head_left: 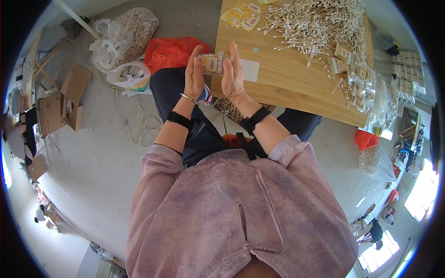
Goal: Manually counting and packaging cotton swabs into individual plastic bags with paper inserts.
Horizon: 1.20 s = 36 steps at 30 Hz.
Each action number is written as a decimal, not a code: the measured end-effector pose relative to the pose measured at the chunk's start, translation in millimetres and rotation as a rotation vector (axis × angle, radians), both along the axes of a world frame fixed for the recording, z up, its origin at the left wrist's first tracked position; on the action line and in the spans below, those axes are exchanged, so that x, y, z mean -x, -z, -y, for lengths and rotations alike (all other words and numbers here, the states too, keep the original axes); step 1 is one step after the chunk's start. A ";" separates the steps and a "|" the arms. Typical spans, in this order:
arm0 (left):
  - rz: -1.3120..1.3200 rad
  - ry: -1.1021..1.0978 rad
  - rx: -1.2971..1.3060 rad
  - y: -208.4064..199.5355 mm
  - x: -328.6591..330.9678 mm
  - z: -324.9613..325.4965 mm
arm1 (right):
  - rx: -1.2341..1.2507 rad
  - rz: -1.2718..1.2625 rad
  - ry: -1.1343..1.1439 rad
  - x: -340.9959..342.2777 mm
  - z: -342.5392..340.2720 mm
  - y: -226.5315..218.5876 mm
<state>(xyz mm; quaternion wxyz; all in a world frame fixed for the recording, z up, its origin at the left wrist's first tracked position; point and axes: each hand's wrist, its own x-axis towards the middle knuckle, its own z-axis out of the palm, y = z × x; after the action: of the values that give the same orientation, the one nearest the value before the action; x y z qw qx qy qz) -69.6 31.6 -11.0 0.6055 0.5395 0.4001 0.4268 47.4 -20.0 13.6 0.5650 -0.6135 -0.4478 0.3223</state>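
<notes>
A small clear pack of cotton swabs with a yellow and red label is held upright between my two palms, at the left edge of the wooden table. My left hand presses on its left end, fingers stretched away from me. Against the right end sits my right hand, its fingers straight too. Beside my right hand a white card lies on the table. Loose cotton swabs are heaped across the far side, and several yellow label cards lie at the far left corner.
Filled packs and clear plastic bags crowd the table's right edge. A red plastic bag, a big clear sack of swabs and a cardboard box stand on the floor at left. A white cable trails there.
</notes>
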 end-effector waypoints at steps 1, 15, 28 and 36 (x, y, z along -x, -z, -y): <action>0.000 -0.003 0.001 0.6 -0.3 0.4 | -0.021 0.014 0.002 1.2 0.6 1.0; -0.001 -0.006 -0.015 9.1 2.4 -0.6 | -0.064 -0.007 -0.049 14.2 -8.0 -0.8; 0.142 0.013 0.111 16.8 3.4 -0.7 | -0.064 0.178 -0.093 22.7 -11.5 8.7; -0.613 -0.011 -0.569 6.9 10.8 -22.5 | -0.192 -0.159 0.022 -17.8 4.8 24.5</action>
<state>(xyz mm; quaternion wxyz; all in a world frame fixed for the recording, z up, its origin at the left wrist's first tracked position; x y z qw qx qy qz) -80.4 54.1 -17.9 0.2831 0.7851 0.4309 0.3434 65.2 -24.7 -10.9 0.6583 -0.5340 -0.4238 0.3194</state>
